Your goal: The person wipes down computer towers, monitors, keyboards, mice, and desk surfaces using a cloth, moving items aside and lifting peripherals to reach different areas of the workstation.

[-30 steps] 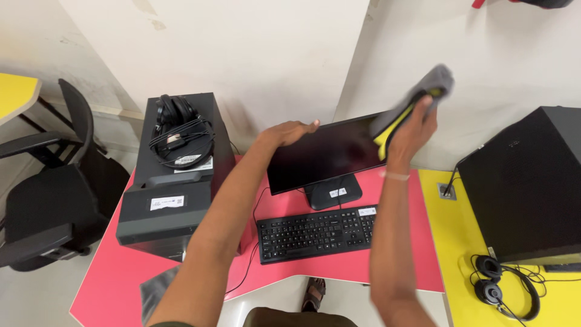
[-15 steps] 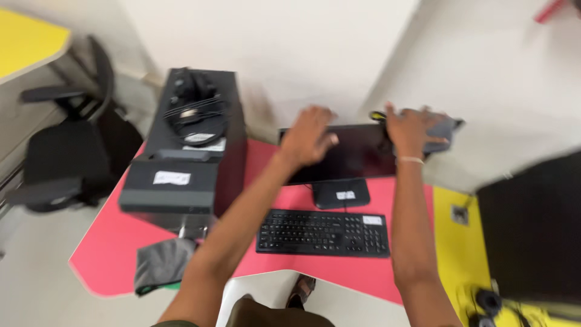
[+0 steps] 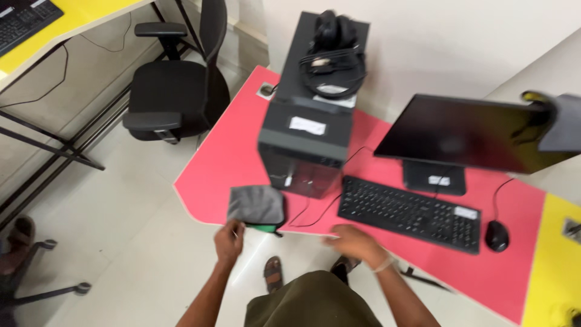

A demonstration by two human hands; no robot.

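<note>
A folded grey cloth [image 3: 256, 204] with a green edge under it lies at the front edge of the pink desk [image 3: 230, 157], in front of the black computer tower [image 3: 305, 142]. My left hand [image 3: 229, 241] is at the cloth's near left corner, fingers curled on it. My right hand [image 3: 357, 242] is blurred and lies flat on the desk's front edge just below the black keyboard [image 3: 408, 212], holding nothing. Another grey and yellow cloth [image 3: 554, 118] hangs over the top right corner of the black monitor [image 3: 466, 133].
Black headphones and coiled cable [image 3: 333, 48] sit on the tower. A black mouse [image 3: 496, 235] lies right of the keyboard. A black office chair [image 3: 175, 91] stands left of the desk, beside a yellow desk [image 3: 78, 18]. A yellow surface [image 3: 554, 266] adjoins on the right.
Both hands have come down from the monitor to the desk's front edge. The grey and yellow cloth stays on the monitor's corner. My left hand now meets the folded grey cloth.
</note>
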